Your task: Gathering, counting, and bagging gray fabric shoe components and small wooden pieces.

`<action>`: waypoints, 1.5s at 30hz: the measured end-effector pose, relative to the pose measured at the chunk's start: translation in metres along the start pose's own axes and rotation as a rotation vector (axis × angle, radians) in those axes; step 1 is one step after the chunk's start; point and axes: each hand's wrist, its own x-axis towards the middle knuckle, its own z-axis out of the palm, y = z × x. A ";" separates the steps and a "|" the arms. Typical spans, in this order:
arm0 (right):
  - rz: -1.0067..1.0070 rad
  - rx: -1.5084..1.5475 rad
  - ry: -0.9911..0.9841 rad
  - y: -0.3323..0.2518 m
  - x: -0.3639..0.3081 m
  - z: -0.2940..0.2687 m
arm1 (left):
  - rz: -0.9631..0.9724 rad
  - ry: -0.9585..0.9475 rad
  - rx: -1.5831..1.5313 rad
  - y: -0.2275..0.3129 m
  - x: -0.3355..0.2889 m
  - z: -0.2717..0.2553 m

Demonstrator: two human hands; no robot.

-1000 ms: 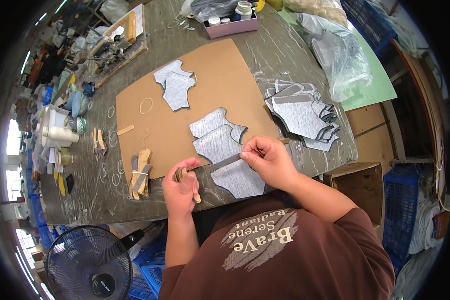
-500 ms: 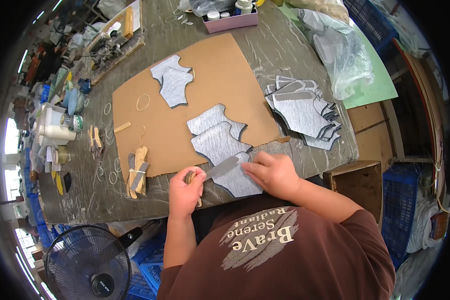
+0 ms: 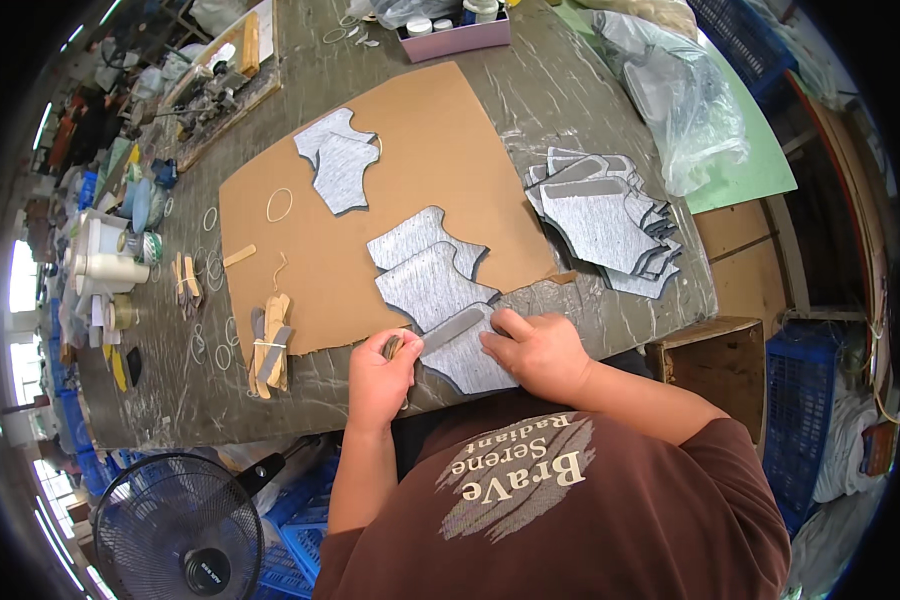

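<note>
A dark-edged, pale grey cut piece lies at the table's near edge, overlapping the pieces beyond it. Along its upper edge lies a darker grey strip. My left hand is closed at the strip's left end, around a small bundle of thin, brownish strips, mostly hidden by the fingers. With fingers curled in, my right hand grips the piece's right edge near the strip's other end; the thumb is partly hidden. Another rubber-banded bundle of wooden sticks and grey strips lies to the left.
A brown cardboard sheet covers the table's middle, with two more pieces on it. At right sits a stack of pieces with strips. Rubber bands lie about. A fan stands lower left, a wooden box at right.
The strip, tilted between my hands before, now lies along the piece's upper edge. My left hand has moved slightly right; my right hand has shifted slightly left, its fingers curled more.
</note>
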 end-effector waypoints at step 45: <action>0.590 -0.100 0.570 0.054 0.022 -0.102 | 0.763 -0.092 0.635 -0.007 0.009 0.006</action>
